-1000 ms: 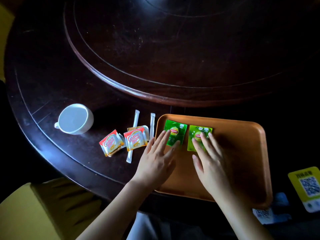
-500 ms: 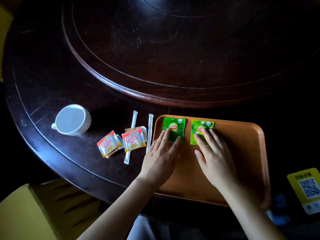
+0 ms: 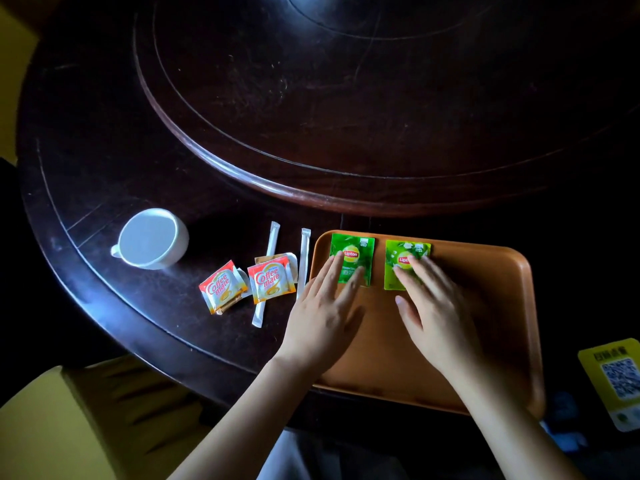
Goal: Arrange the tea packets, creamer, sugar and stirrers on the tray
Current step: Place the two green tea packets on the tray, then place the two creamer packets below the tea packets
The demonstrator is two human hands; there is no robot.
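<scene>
Two green Lipton tea packets lie side by side at the far left of the orange tray [image 3: 485, 306]. My left hand [image 3: 322, 320] lies flat with its fingertips on the darker packet [image 3: 353, 251]. My right hand [image 3: 436, 317] lies flat with its fingertips on the lighter packet [image 3: 398, 261]. Left of the tray, on the dark table, are two Coffee mate creamer sachets [image 3: 221, 289] [image 3: 272, 280], with brown and white sachets partly hidden under them. Two white wrapped stirrers [image 3: 266, 271] [image 3: 304, 258] lie lengthwise there too.
A white cup [image 3: 152, 237] stands at the left. The raised round turntable [image 3: 346, 98] fills the table's middle beyond the tray. A yellow QR-code card [image 3: 613, 379] sits at the right edge. A yellow chair seat [image 3: 69, 427] is at the lower left.
Both hands slid the tea packets away from me, up to the tray's far rim, and straightened them. The creamers, stirrers and cup stayed where they were.
</scene>
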